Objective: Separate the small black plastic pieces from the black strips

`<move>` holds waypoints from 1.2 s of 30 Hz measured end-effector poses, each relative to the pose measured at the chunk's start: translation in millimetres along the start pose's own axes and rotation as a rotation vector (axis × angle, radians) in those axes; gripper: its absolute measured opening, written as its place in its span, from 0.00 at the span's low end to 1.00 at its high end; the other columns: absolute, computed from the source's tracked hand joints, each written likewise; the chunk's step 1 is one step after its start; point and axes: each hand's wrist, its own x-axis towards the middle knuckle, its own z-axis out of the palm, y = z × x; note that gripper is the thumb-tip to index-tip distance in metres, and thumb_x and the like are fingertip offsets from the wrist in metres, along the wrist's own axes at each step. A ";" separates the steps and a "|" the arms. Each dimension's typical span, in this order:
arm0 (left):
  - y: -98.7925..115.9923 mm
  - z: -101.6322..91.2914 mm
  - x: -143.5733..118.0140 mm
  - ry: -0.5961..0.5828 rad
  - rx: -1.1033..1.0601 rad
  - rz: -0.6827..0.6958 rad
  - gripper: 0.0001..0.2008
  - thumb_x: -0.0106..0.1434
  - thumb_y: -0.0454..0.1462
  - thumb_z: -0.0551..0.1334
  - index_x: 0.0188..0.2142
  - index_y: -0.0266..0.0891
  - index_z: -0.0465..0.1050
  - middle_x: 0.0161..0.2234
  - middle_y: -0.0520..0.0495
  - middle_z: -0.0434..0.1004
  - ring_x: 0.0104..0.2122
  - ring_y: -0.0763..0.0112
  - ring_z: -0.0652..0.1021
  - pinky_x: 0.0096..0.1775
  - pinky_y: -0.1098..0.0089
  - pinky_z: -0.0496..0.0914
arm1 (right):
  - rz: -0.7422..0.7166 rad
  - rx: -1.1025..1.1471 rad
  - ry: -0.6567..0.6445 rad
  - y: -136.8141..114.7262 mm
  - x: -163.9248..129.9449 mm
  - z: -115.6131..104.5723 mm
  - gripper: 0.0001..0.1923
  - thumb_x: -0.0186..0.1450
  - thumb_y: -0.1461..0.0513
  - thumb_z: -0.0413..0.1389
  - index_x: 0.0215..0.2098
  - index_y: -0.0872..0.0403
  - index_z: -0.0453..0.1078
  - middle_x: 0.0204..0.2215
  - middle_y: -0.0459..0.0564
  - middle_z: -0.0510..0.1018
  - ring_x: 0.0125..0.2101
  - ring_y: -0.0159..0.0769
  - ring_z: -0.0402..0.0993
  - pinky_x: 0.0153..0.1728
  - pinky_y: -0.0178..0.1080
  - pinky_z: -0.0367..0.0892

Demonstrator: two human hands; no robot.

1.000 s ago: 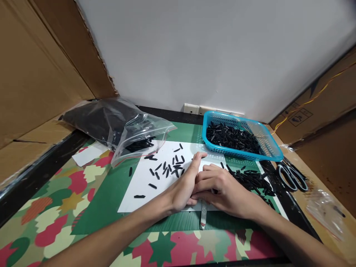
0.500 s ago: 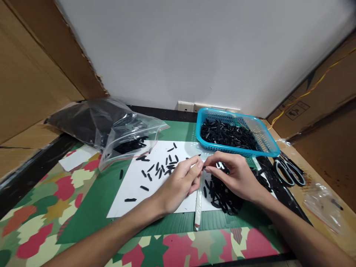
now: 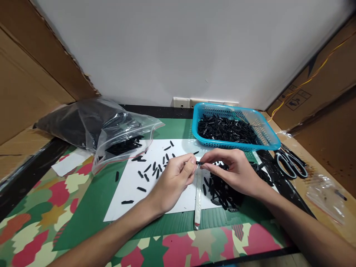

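Between the fingertips of both hands is a small black strip-like piece [image 3: 199,162]. My left hand [image 3: 179,174] is closed, thumb pressed to the fingers on the piece's left end. From the other side, the thumb and forefinger of my right hand [image 3: 232,168] pinch its right end. Beneath the right hand lies a heap of black pieces [image 3: 225,191], partly covered by that hand. Similar loose pieces [image 3: 155,168] are scattered on the white paper [image 3: 119,205] left of the hands. A thin white wrapped stick [image 3: 197,207] lies upright in view below the fingertips.
A blue basket [image 3: 236,144] full of black pieces stands at the back right. Back left lies a clear zip bag [image 3: 94,126] of more pieces. Scissors [image 3: 290,165] and a small plastic bag [image 3: 325,196] lie on the right. Cardboard [image 3: 322,122] walls both sides.
The fingertips of both hands have drawn slightly apart, and more of the black piece now shows between them. The camera view has shifted a little.
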 end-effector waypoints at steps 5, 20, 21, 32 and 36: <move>1.1 0.4 -2.7 0.001 0.004 0.007 0.24 0.74 0.53 0.59 0.27 0.42 0.57 0.18 0.61 0.54 0.15 0.83 0.53 0.17 0.76 0.46 | -0.020 -0.037 0.020 -0.8 1.1 0.8 0.04 0.72 0.64 0.62 0.43 0.53 0.80 0.38 0.46 0.86 0.37 0.34 0.82 0.41 0.34 0.75; -0.6 -0.1 -4.1 -0.002 0.084 0.027 0.23 0.75 0.53 0.58 0.29 0.42 0.58 0.21 0.60 0.55 0.16 0.82 0.55 0.18 0.75 0.49 | -0.068 -0.088 -0.044 -5.9 0.3 -0.5 0.06 0.73 0.64 0.59 0.40 0.55 0.80 0.35 0.48 0.85 0.34 0.33 0.78 0.38 0.34 0.70; -1.0 -0.3 -4.5 -0.008 0.089 0.020 0.23 0.75 0.53 0.58 0.29 0.42 0.58 0.21 0.60 0.54 0.16 0.82 0.55 0.18 0.75 0.48 | -0.070 -0.094 -0.049 -6.1 0.5 -0.2 0.06 0.73 0.64 0.60 0.40 0.55 0.80 0.34 0.47 0.84 0.33 0.33 0.78 0.37 0.34 0.69; -0.2 -4.9 -5.3 -0.071 0.166 0.021 0.22 0.75 0.53 0.57 0.30 0.41 0.63 0.22 0.58 0.57 0.18 0.79 0.57 0.20 0.73 0.50 | -0.165 -0.113 -0.140 -7.8 0.2 -3.5 0.11 0.76 0.64 0.56 0.40 0.55 0.82 0.31 0.49 0.84 0.29 0.32 0.75 0.31 0.34 0.67; 3.2 -4.9 -4.4 -0.072 0.284 0.089 0.22 0.76 0.51 0.56 0.28 0.41 0.62 0.22 0.57 0.56 0.20 0.77 0.57 0.23 0.72 0.52 | -0.207 -0.171 -0.150 -6.5 0.5 -3.4 0.12 0.76 0.63 0.56 0.38 0.55 0.81 0.29 0.49 0.82 0.27 0.32 0.73 0.30 0.34 0.65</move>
